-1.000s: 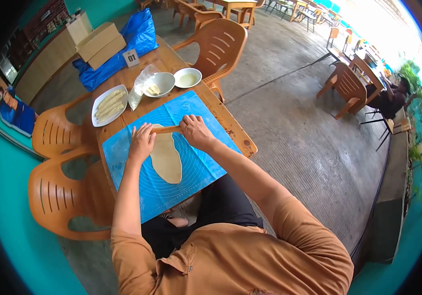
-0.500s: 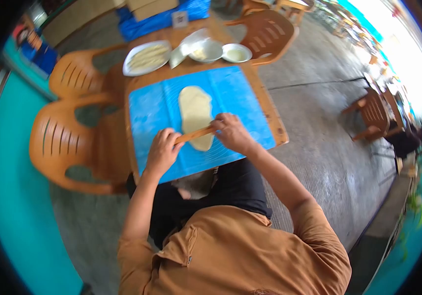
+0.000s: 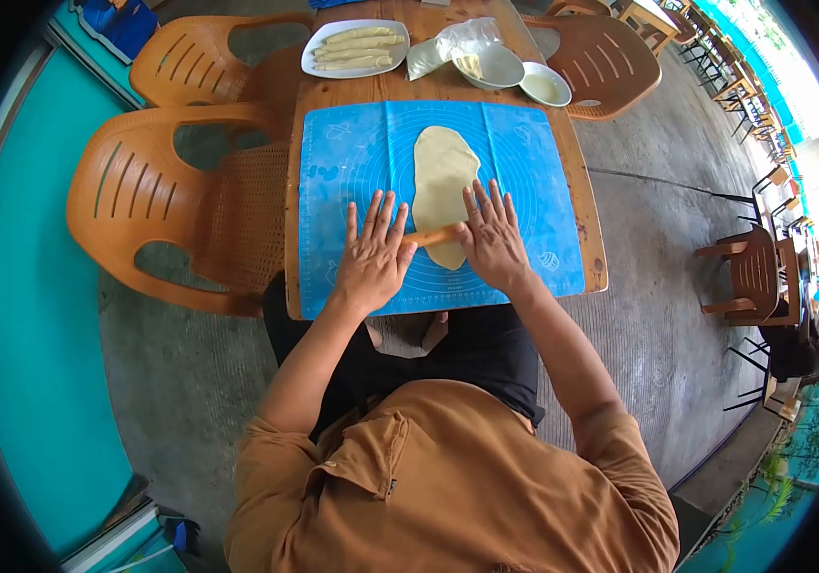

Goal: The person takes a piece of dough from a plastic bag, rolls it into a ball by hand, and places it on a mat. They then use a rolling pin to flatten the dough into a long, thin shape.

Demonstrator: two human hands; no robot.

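Note:
A long, flattened oval of pale dough (image 3: 445,181) lies on a blue silicone mat (image 3: 538,205) on the wooden table (image 3: 588,244). Across its near end rests a thin wooden rolling pin (image 3: 431,236). Flat over the pin's left end lies my left hand (image 3: 371,265), its fingers stretched forward and apart. My right hand (image 3: 498,246) covers the other end with its palm, fingers also extended and its fingertips beside the dough's right edge. Neither hand is wrapped round the pin. Both ends of the pin are hidden beneath the hands.
Beyond the mat stand a white plate (image 3: 319,71) of rolled dough pieces, a clear plastic bag (image 3: 449,43), a bowl (image 3: 495,74) with pale contents and a smaller bowl (image 3: 545,88). Orange chairs (image 3: 166,191) flank the table on the left; another chair (image 3: 610,62) is at right.
Both hands have gone from gripping the rolling pin's ends to lying flat over it with fingers spread. The camera view has shifted, so the table appears farther right and higher.

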